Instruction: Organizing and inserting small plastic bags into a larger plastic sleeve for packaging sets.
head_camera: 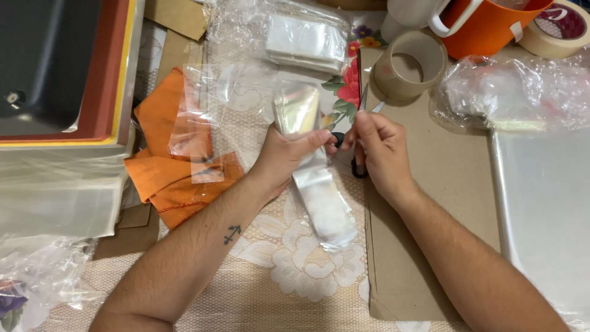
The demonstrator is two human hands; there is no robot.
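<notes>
My left hand (pixel 289 154) grips a stack of clear plastic bags (pixel 310 166) around its middle; the stack runs from near the flowered cloth down over the lace tablecloth. My right hand (pixel 378 150) sits just to the right of it, fingers curled on black-handled scissors (pixel 359 138) whose blades point up toward a tape roll. The scissor handles are mostly hidden by my fingers.
An orange cloth (pixel 172 160) with loose clear bags lies left. A brown tape roll (pixel 410 64), an orange mug (pixel 485 24) and a masking tape roll (pixel 559 27) stand at the back right. A metal tray (pixel 547 209) is at the right, brown cardboard (pixel 430 203) beneath my right arm.
</notes>
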